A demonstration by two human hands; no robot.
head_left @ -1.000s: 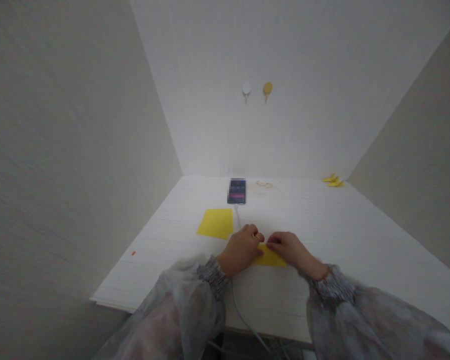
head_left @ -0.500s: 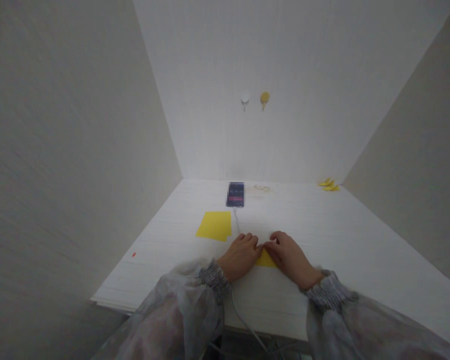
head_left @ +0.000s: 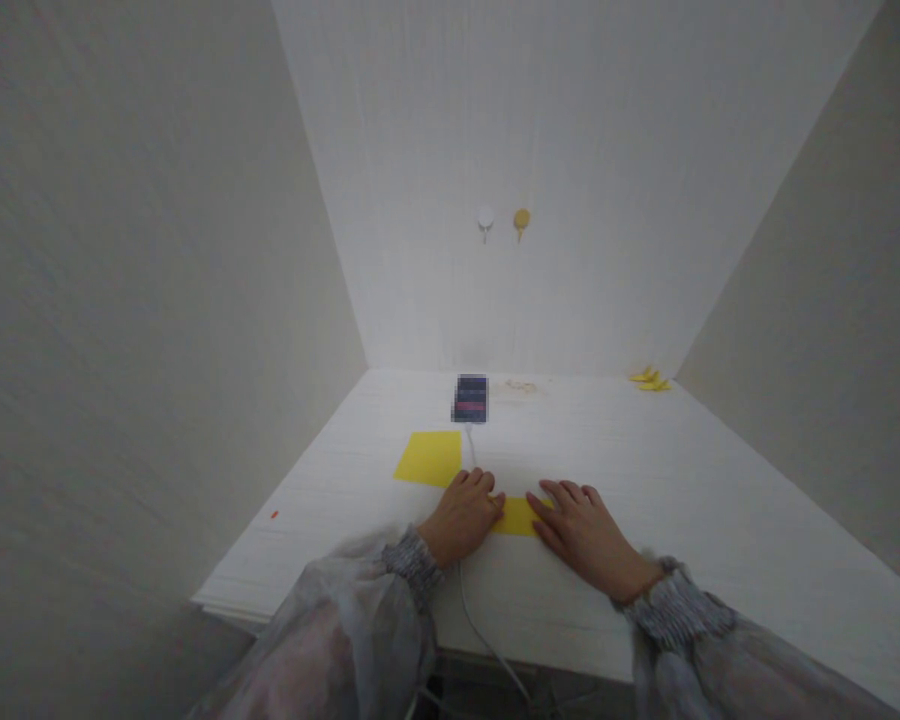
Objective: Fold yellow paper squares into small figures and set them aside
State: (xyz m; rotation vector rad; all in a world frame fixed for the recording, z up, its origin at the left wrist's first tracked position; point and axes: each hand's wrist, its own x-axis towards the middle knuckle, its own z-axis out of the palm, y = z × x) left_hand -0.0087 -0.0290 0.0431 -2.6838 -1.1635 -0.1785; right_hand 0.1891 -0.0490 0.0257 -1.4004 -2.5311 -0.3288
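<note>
A folded piece of yellow paper (head_left: 515,516) lies flat on the white table between my two hands, its long sides running left to right. At its left end is my left hand (head_left: 465,517), fingers curled and thumb and forefinger closed on the edge. My right hand (head_left: 581,535) lies over the right end, fingers stretched out and a little apart, pressing on the paper. Both ends of the paper are partly covered by the hands. A flat yellow sheet (head_left: 429,458) rests just beyond my left hand.
A dark phone-like device (head_left: 471,399), blurred out, lies farther back with a white cable (head_left: 480,632) running under my left arm. Several small folded yellow pieces (head_left: 651,380) sit in the back right corner. Two hooks, white (head_left: 485,218) and gold (head_left: 522,219), hang on the back wall.
My hands were close together at the paper's upper edge; now they have moved apart to its two ends. More of the paper shows, and the right fingers have spread.
</note>
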